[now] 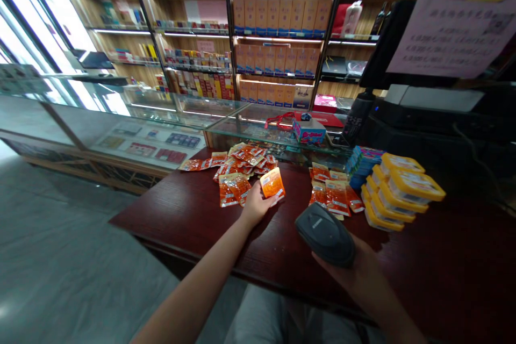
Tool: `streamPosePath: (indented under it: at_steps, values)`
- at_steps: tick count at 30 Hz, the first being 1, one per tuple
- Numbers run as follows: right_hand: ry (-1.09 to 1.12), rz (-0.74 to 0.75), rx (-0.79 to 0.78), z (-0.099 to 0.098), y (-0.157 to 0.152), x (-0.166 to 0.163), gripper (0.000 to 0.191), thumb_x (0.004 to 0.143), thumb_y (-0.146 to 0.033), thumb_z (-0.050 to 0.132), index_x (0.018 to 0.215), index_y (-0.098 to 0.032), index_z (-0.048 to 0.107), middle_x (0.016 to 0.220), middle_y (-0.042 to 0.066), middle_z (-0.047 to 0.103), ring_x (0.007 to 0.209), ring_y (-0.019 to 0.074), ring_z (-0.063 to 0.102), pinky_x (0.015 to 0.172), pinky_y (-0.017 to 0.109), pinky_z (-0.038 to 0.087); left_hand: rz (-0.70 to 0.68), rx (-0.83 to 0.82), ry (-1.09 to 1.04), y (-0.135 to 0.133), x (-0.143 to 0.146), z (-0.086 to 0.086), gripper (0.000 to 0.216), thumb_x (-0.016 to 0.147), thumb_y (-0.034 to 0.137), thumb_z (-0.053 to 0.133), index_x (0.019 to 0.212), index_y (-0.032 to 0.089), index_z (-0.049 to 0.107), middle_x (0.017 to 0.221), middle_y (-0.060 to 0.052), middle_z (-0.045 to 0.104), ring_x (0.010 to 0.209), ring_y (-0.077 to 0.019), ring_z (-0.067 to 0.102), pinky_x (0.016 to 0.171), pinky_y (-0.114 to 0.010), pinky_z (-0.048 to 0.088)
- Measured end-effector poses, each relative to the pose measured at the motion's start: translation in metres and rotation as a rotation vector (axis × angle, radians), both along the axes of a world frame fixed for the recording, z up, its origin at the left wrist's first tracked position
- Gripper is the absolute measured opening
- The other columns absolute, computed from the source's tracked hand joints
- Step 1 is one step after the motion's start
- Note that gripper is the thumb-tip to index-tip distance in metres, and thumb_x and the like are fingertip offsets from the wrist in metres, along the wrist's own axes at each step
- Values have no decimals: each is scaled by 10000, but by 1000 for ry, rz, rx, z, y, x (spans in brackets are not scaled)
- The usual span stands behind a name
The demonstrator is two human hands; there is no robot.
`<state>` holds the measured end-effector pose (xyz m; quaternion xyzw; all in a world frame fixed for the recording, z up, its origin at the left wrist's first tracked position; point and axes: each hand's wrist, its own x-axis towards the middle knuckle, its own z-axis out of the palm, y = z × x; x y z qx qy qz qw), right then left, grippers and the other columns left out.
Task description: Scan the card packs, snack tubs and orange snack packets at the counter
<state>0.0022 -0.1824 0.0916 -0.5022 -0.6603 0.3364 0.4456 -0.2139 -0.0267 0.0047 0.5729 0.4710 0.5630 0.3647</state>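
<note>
My left hand (255, 205) is closed on one small orange snack packet (273, 183), held up above the dark red counter (181, 215). My right hand (355, 271) grips a dark grey handheld barcode scanner (325, 234), whose head points toward the packet. A heap of several orange packets (242, 164) lies just beyond my left hand. A smaller group of the same packets (334, 191) lies to the right, ahead of the scanner.
Stacked yellow-lidded tubs (399, 191) and a pile of blue packs (363, 164) stand at the right. A glass display case (161, 118) runs behind the counter, with a small blue box (308, 131) on it. A black monitor (387, 43) and stocked shelves (278, 37) rise beyond.
</note>
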Motion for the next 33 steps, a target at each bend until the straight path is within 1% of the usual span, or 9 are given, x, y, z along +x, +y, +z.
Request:
streamPosePath:
  at_steps: [5, 9, 14, 18, 22, 26, 29, 31, 33]
  values:
    - [-16, -22, -12, -1, -4, -3, 344, 747, -422, 659, 979, -170, 684, 983, 63, 744, 876, 234, 688, 806, 310, 528, -11, 31, -50, 0, -2, -1, 586, 591, 275, 825, 1106, 165, 566, 1109, -105, 669, 1042, -251, 637, 979, -470, 472]
    - [-219, -73, -22, -9, -3, 10, 342, 725, -372, 653, 1034, -224, 659, 955, 36, 746, 849, 243, 693, 721, 311, 517, -33, 19, -72, -5, 0, 6, 554, 604, 286, 810, 1086, 157, 568, 1086, -94, 675, 994, -236, 653, 950, -451, 493]
    - [-670, -280, 112, -38, 4, 42, 220, 754, -271, 567, 964, -250, 631, 876, 32, 734, 765, 247, 692, 632, 318, 460, -34, -18, -53, -7, 0, 16, 498, 574, 274, 820, 1003, 142, 605, 1004, -87, 700, 925, -232, 669, 908, -436, 512]
    - [-818, -386, 262, -65, 11, 60, 238, 792, -227, 529, 1019, -213, 602, 913, 55, 716, 777, 235, 673, 683, 331, 452, -73, -78, -91, -5, 10, 23, 386, 567, 273, 813, 874, 141, 620, 895, -64, 713, 821, -207, 679, 786, -355, 553]
    - [-887, -450, 359, -79, 14, 64, 250, 781, -197, 563, 1027, -203, 604, 798, 33, 679, 739, 234, 647, 673, 333, 431, -154, -216, -215, -2, 38, 28, 345, 600, 305, 798, 839, 135, 617, 793, -49, 708, 705, -173, 671, 650, -290, 559]
    - [-867, -473, 443, -83, 14, 65, 290, 760, -166, 568, 1048, -187, 592, 812, 36, 671, 753, 227, 635, 691, 324, 423, -278, -387, -461, 9, 78, 33, 362, 559, 223, 840, 826, 121, 617, 829, -75, 710, 726, -167, 682, 700, -301, 578]
    - [-847, -467, 466, -85, 15, 67, 300, 758, -152, 562, 1055, -186, 585, 803, 35, 666, 743, 219, 629, 692, 318, 424, -228, -463, -552, 26, 108, 39, 294, 577, 155, 829, 760, 109, 604, 764, -75, 689, 665, -152, 674, 694, -311, 586]
    - [-828, -463, 466, -86, 16, 68, 296, 762, -160, 570, 1055, -192, 584, 816, 38, 668, 748, 219, 631, 690, 319, 429, -180, -460, -579, 39, 128, 43, 253, 600, 115, 805, 733, 104, 590, 706, -57, 669, 623, -141, 665, 678, -301, 580]
    - [-807, -461, 460, -86, 16, 68, 289, 768, -172, 579, 1055, -196, 582, 845, 45, 675, 763, 221, 635, 696, 322, 434, -191, -432, -579, 52, 144, 47, 200, 630, 91, 774, 729, 97, 601, 685, -52, 663, 619, -129, 660, 683, -279, 567]
